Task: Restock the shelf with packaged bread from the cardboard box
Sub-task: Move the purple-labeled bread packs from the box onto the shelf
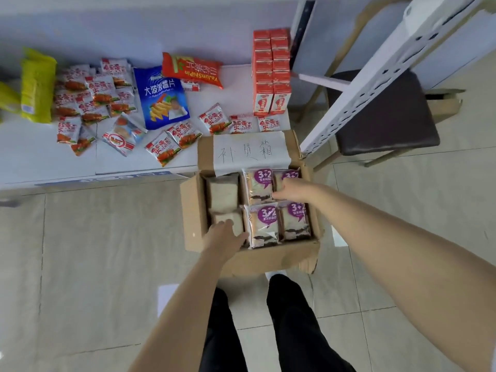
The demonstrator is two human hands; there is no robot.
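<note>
Head view looks straight down on the open cardboard box (268,260), which stands on the tiled floor (107,251) just in front of your black trousers (290,318), its far side against the front edge of the low white shelf (40,157). The packaged bread is all in the box, six packets in two rows.

Your left hand (226,236) reaches in at the near left corner. Its fingers are straight and lie close together, resting flat on the plain bread packet (233,216) there. A second plain packet (222,193) lies beyond it.

Your right hand (294,187) is at the far right of the box. Its fingers are curled over the left edge of the far right purple-labelled packet (288,174), gripping it. Just beside it lies the far middle purple-labelled packet (259,189), and two near purple-labelled packets (264,226) fill the row towards you.

The far flap stands open and carries a white paper label (249,151) with handwritten characters.

On the shelf, small red-and-white snack packets (102,92) are scattered around a blue crisp bag (162,98). A red snack bag (192,69) lies behind it, yellow-green packs (37,84) lie at the left, and a stack of red cartons (272,73) stands at the right end. A white perforated shelf upright (375,73) slants across the right side, over a chair with a dark seat (386,122).
</note>
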